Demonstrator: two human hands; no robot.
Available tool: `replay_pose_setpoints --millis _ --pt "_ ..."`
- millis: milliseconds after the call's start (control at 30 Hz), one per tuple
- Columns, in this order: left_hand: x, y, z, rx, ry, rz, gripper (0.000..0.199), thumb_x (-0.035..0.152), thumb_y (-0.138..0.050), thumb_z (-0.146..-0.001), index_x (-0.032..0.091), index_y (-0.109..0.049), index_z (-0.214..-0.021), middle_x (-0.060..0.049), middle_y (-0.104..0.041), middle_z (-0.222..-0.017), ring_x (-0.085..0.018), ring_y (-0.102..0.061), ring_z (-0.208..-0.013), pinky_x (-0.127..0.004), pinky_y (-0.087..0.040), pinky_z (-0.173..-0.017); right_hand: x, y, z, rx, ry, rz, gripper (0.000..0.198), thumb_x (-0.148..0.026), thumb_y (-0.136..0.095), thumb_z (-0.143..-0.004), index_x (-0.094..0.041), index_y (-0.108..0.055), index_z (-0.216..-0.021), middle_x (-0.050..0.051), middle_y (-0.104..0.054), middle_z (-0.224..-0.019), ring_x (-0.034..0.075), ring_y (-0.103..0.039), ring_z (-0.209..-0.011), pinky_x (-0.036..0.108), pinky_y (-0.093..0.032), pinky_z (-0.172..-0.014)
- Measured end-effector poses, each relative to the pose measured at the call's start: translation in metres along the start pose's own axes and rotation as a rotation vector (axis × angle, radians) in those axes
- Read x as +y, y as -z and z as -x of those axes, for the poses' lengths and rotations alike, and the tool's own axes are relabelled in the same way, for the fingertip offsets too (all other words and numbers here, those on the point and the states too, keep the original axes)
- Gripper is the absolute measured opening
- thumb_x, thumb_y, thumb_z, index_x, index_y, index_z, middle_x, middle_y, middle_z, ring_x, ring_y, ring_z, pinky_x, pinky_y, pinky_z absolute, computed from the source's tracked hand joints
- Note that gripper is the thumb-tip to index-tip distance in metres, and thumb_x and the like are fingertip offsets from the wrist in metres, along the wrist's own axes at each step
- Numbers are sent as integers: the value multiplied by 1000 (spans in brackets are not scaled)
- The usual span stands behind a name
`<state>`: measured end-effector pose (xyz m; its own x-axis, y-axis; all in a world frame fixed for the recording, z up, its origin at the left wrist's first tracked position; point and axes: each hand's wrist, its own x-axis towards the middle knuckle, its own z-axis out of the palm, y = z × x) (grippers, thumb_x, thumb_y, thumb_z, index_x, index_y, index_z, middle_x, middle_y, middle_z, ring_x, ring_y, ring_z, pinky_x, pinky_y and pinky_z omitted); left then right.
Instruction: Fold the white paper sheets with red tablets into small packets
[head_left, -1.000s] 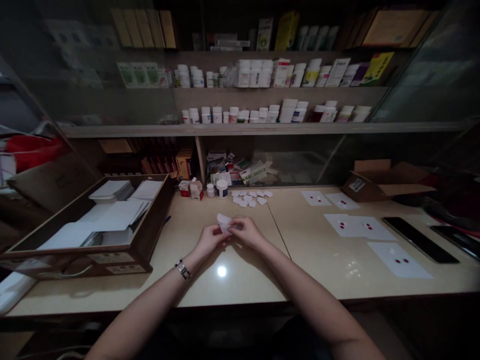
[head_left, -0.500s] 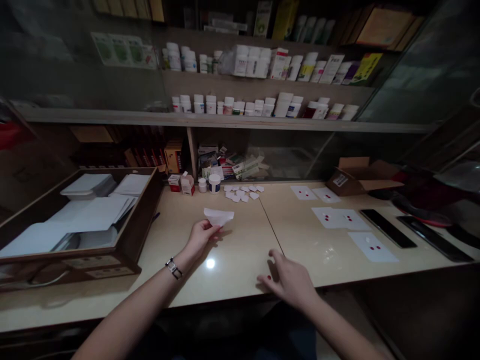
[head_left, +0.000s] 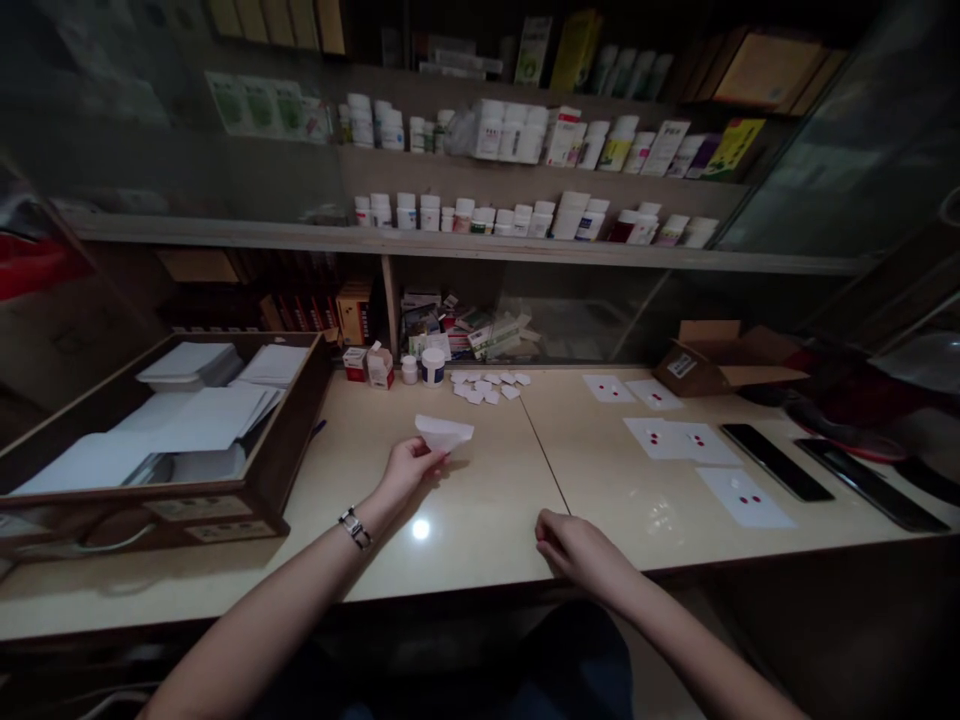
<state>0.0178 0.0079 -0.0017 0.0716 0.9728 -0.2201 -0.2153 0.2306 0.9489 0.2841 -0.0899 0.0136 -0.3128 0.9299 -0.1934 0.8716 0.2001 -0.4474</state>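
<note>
Fingers of the left hand (head_left: 409, 465) pinch a folded white paper (head_left: 444, 433) above the table (head_left: 480, 500). Right hand (head_left: 574, 545), at four o'clock from it, rests curled, holding nothing.

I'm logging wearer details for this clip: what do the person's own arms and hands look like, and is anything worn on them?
Both forearms are bare, with no sleeves in view. The left hand has a metal-link wristwatch just behind it on the wrist. The right hand shows no watch, ring or glove. The dim light hides any finer detail.
</note>
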Motion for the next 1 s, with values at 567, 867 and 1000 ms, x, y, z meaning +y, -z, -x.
replay_pose_setpoints --millis 567,867,1000 --pt "-3 1 -3 -39 -44 33 36 33 -80 -51 9 -64 -73 -5 -65 -61 -8 -50 -44 -19 -36 -43 -111 48 -151 311 343 -33 5 -18 -63 -77 -17 -68 -76 4 -65 -74 15 -53 -66 24 -34 -59" --pt "5 0 1 -47 -17 48 40 36 -81 -53 10 -65 -77 -6 -66 -65 -9 -53 -46 -19 -38 -45 -79 40 -144 321 505 -214 12 -22 -68 -72 -18 -69 -84 8 -64 -99 22 -58 -92 31 -43 -79" --pt "7 -1 1 -39 -53 56 45 34 -83 -49 10 -65 -81 -7 -67 -70 -12 -59 -56 -19 -41 -48 -71 24 -148 291 405 -385 9 -18 -59 -78 -15 -67 -77 4 -64 -77 17 -59 -74 25 -43 -65"
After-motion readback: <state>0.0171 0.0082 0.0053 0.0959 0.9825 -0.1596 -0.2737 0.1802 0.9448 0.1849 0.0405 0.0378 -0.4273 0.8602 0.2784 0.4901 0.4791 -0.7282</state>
